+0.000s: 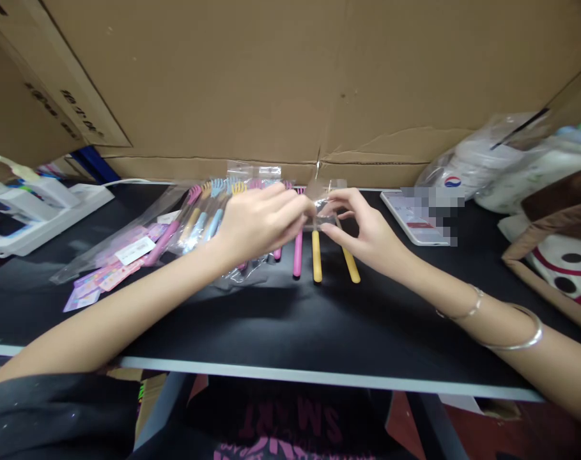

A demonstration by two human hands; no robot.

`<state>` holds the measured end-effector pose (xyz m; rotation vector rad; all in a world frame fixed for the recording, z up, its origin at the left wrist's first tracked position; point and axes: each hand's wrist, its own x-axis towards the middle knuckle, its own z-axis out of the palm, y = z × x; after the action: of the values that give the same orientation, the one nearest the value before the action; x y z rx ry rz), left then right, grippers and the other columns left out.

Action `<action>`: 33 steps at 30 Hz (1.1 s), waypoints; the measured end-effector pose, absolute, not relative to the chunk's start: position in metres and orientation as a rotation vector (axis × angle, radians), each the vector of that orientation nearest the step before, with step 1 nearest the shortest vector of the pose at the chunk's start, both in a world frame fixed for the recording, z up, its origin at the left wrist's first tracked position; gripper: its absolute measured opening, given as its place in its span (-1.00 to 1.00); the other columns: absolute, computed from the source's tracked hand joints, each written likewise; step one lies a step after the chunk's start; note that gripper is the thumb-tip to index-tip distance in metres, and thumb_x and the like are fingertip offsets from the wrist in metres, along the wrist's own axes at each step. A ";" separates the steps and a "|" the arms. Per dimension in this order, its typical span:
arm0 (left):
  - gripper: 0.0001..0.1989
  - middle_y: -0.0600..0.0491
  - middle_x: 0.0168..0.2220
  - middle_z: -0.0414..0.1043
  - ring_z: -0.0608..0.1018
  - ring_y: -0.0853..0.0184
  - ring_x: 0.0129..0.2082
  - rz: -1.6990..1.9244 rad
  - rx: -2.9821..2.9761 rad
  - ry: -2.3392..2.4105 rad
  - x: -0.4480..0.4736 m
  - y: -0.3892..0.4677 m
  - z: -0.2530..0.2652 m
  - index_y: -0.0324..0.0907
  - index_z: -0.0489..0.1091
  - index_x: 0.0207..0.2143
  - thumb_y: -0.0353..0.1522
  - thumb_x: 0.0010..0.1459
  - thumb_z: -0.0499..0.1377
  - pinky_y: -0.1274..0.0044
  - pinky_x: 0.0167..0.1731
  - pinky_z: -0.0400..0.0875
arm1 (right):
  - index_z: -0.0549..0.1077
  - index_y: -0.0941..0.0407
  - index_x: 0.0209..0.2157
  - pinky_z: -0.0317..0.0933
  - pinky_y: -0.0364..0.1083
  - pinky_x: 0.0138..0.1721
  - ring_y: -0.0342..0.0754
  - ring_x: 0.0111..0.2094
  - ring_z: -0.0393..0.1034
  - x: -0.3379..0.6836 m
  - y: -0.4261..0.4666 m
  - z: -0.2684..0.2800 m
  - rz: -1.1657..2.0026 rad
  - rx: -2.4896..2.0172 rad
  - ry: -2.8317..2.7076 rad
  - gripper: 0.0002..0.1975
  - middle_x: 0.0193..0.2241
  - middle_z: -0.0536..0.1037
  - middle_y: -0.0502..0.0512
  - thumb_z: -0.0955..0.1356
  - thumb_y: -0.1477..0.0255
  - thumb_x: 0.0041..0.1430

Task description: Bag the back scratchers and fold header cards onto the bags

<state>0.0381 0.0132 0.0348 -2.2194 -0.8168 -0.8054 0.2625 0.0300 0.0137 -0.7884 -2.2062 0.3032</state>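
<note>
A cardboard wall (271,83) is set behind both grips, and beneath them a black counter (280,326) is spread. To the left of the left grip (266,220), a clear bag (112,243) and printed cards (96,275) are laid. The left grip is curled, its hold hidden by its own fingers; the right grip (374,230) is rounded, thumb and fingertips slightly parted, and whether they are pressed together on anything cannot be told. A phone (408,214) is placed beyond the right grip. Between the grips, a pink handle (297,255) and a yellow handle (317,259) are seen, and at their upper ends clear plastic (325,219) is met by the fingertips. Wrapping or unwrapping appears to be in hand; a light, steady pinch seems called for.
</note>
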 end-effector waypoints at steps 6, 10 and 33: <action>-0.76 0.16 -0.56 0.37 0.41 0.45 -0.52 -0.754 -2.214 -0.556 0.050 0.002 0.022 -0.14 0.32 -0.40 -0.37 0.36 0.03 0.54 -0.54 0.15 | 0.21 0.03 0.09 0.34 -0.06 -0.26 -0.02 -0.30 0.48 0.262 0.029 0.016 0.637 -0.724 -2.129 -0.57 -0.31 0.53 0.04 0.33 0.21 0.27; -0.84 0.16 -0.52 0.40 0.43 0.43 -0.47 -0.729 -2.171 -0.465 0.048 0.002 0.022 -0.12 0.35 -0.32 -0.35 0.35 0.06 0.53 -0.53 0.15 | 0.34 0.07 -0.07 0.33 -0.08 -0.18 -0.03 -0.23 0.47 0.259 0.026 0.020 0.615 -0.610 -2.236 -0.73 -0.23 0.53 0.09 0.32 0.23 0.28; -0.73 0.08 -0.08 0.54 0.51 0.30 -0.01 -0.881 -2.295 -0.731 0.026 0.034 0.032 -0.09 0.42 -0.02 -0.41 0.35 -0.01 0.45 -0.04 0.41 | 0.43 0.05 -0.28 0.36 -0.08 -0.21 -0.09 -0.29 0.47 0.252 0.000 0.031 0.742 -0.560 -2.094 -0.98 -0.31 0.54 0.01 0.34 0.45 0.25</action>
<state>0.0260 0.0342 0.0322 -2.2955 -0.7314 -0.8811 0.2520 -0.0004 0.0310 -0.5604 -2.0944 0.7424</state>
